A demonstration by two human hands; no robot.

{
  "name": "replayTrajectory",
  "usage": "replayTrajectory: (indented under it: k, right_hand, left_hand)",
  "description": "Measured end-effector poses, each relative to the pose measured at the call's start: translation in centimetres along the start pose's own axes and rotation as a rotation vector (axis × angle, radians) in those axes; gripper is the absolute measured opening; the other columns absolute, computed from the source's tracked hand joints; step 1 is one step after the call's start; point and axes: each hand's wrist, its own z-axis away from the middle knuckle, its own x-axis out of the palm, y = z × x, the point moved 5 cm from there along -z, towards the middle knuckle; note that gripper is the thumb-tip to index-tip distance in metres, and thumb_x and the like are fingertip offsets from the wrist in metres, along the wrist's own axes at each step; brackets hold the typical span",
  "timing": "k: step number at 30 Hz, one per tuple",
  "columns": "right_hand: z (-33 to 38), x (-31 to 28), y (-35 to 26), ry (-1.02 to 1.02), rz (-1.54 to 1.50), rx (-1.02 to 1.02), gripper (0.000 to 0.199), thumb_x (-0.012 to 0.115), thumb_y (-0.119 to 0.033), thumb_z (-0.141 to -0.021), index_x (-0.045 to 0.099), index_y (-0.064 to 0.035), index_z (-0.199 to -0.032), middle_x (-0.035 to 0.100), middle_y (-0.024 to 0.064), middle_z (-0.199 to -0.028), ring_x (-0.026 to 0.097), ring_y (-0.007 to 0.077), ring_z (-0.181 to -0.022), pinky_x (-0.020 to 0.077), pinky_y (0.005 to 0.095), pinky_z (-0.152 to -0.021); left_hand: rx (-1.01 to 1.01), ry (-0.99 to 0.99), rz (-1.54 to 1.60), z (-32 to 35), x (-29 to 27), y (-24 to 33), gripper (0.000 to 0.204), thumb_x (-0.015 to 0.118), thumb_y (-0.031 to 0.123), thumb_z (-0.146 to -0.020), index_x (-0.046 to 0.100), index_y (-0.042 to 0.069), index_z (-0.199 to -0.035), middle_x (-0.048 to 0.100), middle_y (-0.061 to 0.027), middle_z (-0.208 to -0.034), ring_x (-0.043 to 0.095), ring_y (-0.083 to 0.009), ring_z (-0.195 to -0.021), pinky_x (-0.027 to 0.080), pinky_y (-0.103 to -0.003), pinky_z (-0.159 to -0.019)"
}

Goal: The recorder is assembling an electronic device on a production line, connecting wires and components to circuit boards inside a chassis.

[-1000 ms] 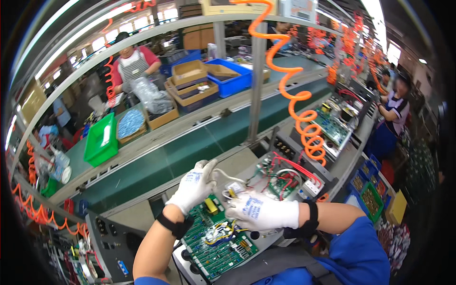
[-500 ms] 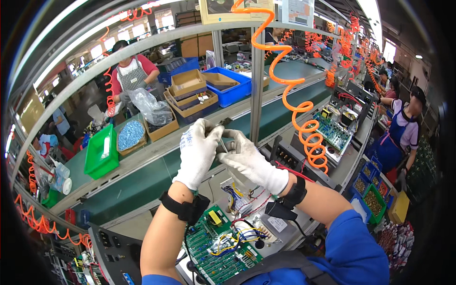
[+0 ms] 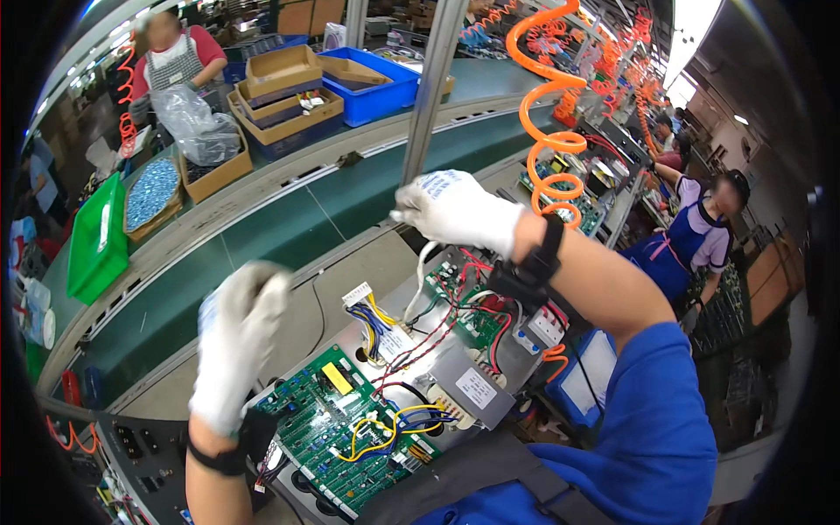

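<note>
Gloved left hand (image 3: 243,328) is hovering beside a green circuit board (image 3: 306,411), right hand (image 3: 459,210) beyond; whether either is gripping, I cannot tell; wires (image 3: 371,324) are risking snags if fingers dip

2 wht gloves (image 3: 229,350) (image 3: 464,210), 2 blk wristbands (image 3: 217,457) (image 3: 544,249), 1 gry xfmr (image 3: 474,387).

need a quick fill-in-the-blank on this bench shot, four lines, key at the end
1. The left hand and right hand are gloved in ____.
2. The hand nearer the metal post is the ____ one.
3. In the picture, the green board lies to the ____ of the labelled grey block.
4. The colour of the far-left tray across the bench is ____.

Missing words: white; right; left; green.
</note>
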Motion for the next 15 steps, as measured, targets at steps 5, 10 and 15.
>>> replayTrajectory:
  k: [5, 10, 15]
  right_hand:
    - [0.7, 6.8, 3.8, -0.484, 0.215, -0.059, 0.029, 0.064, -0.027, -0.076, 0.072, -0.0031, -0.091, 0.07, 0.0198, -0.092, 0.067, 0.0384, -0.089, 0.0536, 0.045, -0.078]
    - [-0.1, 9.3, 4.1, -0.699, 0.303, -0.211, 0.033, 0.07, -0.035, -0.077, 0.073, -0.0028, -0.084, 0.07, 0.0203, -0.086, 0.067, 0.0397, -0.084, 0.0537, 0.0459, -0.073]
    - [-1.4, 12.4, 5.7, -0.879, 0.335, -0.273, 0.026, 0.067, -0.025, -0.078, 0.073, -0.0018, -0.088, 0.069, 0.0164, -0.08, 0.064, 0.0319, -0.071, 0.0502, 0.0441, -0.067]
  left_hand:
    - [-0.498, 0.114, 0.187, 9.0, -4.5, -8.5, 0.026, 0.056, 0.022, -0.095, 0.064, -0.002, -0.098, 0.06, -0.004, -0.08, 0.053, -0.0087, -0.065, 0.042, -0.023, -0.059]
    - [-0.584, 0.151, 0.137, 16.8, -4.8, -14.3, 0.029, 0.057, 0.024, -0.096, 0.063, -0.003, -0.105, 0.062, -0.0043, -0.084, 0.056, -0.0081, -0.071, 0.043, -0.022, -0.063]
    - [-0.606, 0.181, 0.259, 19.4, -3.6, -16.4, 0.033, 0.054, 0.024, -0.1, 0.059, -0.005, -0.114, 0.062, -0.0038, -0.098, 0.052, -0.0052, -0.079, 0.04, -0.019, -0.07]
